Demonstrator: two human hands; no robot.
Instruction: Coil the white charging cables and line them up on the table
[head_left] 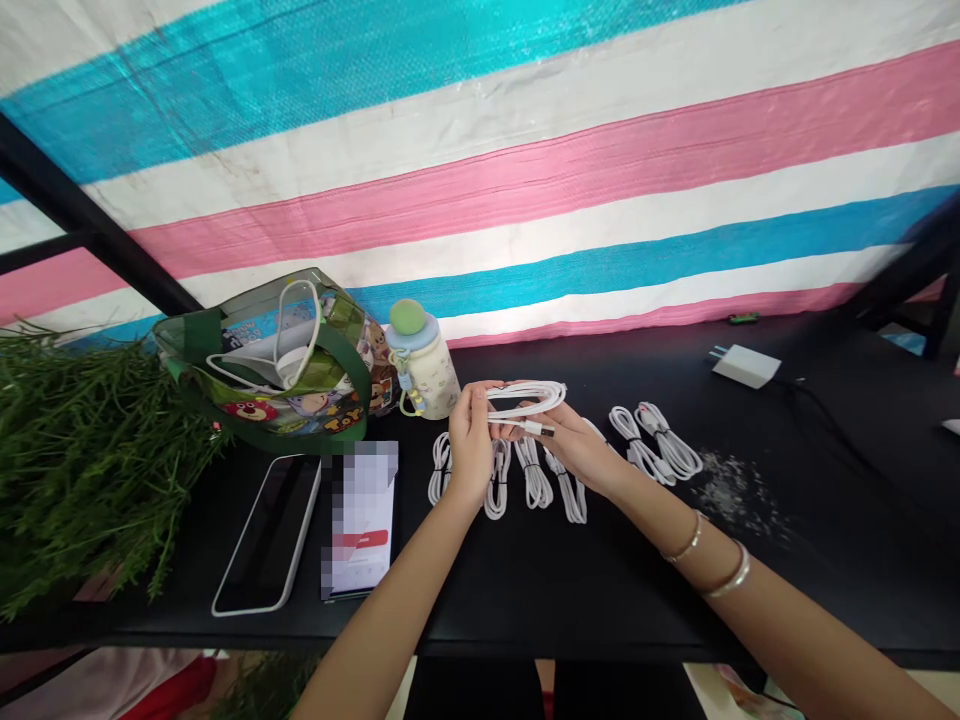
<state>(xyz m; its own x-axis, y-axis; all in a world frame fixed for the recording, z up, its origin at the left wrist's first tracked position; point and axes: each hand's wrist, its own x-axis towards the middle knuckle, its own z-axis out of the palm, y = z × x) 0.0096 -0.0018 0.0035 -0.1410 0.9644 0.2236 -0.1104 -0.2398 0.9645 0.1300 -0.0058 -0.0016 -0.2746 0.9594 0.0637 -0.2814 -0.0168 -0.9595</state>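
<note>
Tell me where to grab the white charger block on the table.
Grip the white charger block by its boxy body from above: it lies flat on the black table, with sides easy to pinch. Avoid the metal prongs at its left end.

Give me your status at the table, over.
Left hand and right hand on coiled white USB cable. Plug showing. More coiled cables lined up below hands on black table.

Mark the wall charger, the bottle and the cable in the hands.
White wall charger [745, 366], head view, top face.
Cream water bottle [436, 375], head view, printed body.
White USB cable [525, 392], head view, upper loop.
</note>
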